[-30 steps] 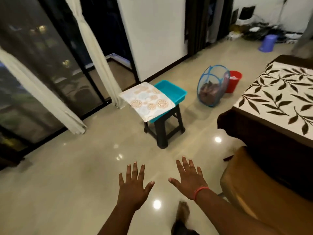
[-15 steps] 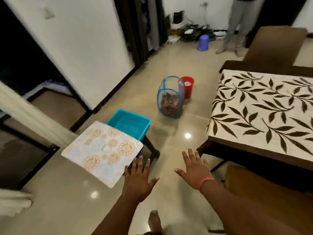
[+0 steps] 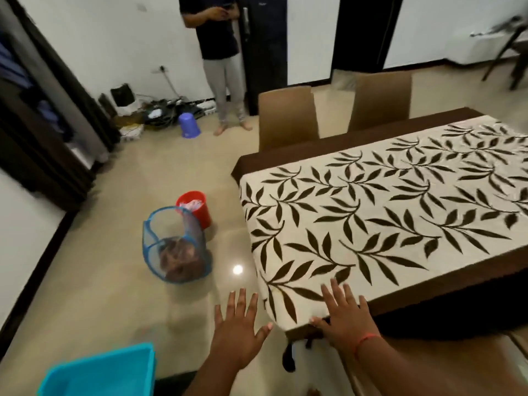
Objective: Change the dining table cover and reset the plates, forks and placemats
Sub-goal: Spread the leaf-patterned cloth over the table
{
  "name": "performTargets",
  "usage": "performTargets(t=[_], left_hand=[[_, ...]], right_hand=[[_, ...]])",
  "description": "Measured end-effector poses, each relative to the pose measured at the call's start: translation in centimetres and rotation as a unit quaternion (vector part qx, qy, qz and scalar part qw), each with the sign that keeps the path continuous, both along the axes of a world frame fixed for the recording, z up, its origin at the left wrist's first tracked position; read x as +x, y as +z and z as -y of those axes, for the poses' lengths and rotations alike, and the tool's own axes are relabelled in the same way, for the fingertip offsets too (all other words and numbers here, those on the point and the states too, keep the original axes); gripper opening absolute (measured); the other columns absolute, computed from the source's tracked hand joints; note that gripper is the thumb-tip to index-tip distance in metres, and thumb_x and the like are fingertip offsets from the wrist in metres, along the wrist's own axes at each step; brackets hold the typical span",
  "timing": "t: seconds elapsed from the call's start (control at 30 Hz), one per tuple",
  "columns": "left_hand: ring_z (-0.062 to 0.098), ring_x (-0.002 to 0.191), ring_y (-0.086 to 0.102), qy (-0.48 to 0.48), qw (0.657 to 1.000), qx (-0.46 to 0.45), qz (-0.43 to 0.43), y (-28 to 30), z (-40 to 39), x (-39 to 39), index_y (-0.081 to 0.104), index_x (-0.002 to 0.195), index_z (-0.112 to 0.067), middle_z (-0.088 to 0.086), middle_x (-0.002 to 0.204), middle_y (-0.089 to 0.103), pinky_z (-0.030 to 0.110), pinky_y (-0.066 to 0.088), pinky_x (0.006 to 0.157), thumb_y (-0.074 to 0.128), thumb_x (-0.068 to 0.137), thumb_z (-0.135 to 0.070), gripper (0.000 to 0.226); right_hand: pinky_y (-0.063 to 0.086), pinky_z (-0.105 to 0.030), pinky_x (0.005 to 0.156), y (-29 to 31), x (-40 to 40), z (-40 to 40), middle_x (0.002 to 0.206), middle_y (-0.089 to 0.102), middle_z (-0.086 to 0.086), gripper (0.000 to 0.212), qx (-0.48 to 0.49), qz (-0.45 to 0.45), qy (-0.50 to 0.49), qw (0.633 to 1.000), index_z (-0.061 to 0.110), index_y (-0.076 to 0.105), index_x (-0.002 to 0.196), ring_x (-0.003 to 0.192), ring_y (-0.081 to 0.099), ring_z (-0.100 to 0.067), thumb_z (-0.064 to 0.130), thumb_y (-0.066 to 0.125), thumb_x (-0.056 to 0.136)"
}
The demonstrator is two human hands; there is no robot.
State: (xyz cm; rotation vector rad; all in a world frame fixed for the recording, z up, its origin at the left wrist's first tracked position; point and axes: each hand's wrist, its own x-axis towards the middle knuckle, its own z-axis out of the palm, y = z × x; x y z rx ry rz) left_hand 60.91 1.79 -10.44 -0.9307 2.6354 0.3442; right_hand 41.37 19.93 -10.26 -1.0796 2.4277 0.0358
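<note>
Cream leaf-print cover (image 3: 385, 212) lies flat over the rectangular surface; right hand (image 3: 345, 318) spreads at its corner, left hand (image 3: 240, 330) splays empty above glossy floor (image 3: 120, 281)

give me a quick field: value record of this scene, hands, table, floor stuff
left hand: open, fingers spread, over the floor beside the table corner
right hand: open, at the near corner of the table cover
table cover: cream with dark leaves, spread flat, no plates on it
floor: mesh hamper with cloth inside, red bucket behind it
near left: turquoise tub
</note>
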Motion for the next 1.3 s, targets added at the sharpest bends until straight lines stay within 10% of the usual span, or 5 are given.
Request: performTargets(t=[0.5,0.73,1.1,1.3], left_hand=[[0.025,0.151,-0.018,-0.18,0.983,-0.038,0.021,0.8,18.2,-24.1,-0.009,0.156,-0.032,0.002,0.165,-0.016,0.056,-0.005,0.12,0.011,0.094,-0.071,0.076],[0.033,0.152,-0.006,-0.265,0.962,-0.065,0.011,-4.1,29.1,-35.6,-0.001,0.157,-0.028,0.007,0.166,-0.006,0.061,0.003,0.118,-0.021,0.075,-0.075,0.097],[0.034,0.152,0.006,-0.294,0.954,-0.057,-0.008,-6.5,37.2,-38.4,0.009,0.158,-0.029,0.008,0.166,0.008,0.062,0.011,0.116,0.013,0.095,-0.072,0.076],[0.034,0.15,0.016,-0.323,0.945,-0.056,-0.002,-5.5,40.0,-38.2,0.024,0.155,-0.028,0.009,0.163,0.021,0.057,0.006,0.119,0.024,0.093,-0.069,0.075]], right_hand=[[0.0,-0.056,0.12,-0.7,-13.8,11.8,0.161,-0.023,-0.002,0.098,-0.03,-0.016,-0.136,0.99,0.027,-0.021,0.15,0.151,-0.015,-0.029,0.082,-0.012,0.07],[0.009,-0.059,0.119,-4.8,-14.3,17.5,0.163,-0.012,-0.004,0.088,0.008,-0.027,-0.282,0.959,0.029,-0.004,0.155,0.152,-0.005,-0.033,0.079,0.015,0.085],[0.026,-0.062,0.108,-6.2,-13.7,24.0,0.158,0.03,-0.014,0.086,0.059,-0.028,-0.355,0.933,0.024,0.031,0.152,0.143,0.029,-0.041,0.076,0.011,0.086],[0.023,-0.057,0.11,-5.7,-13.9,26.4,0.158,0.031,-0.012,0.096,0.054,0.022,-0.365,0.929,0.024,0.035,0.151,0.143,0.029,-0.038,0.077,0.047,0.071]])
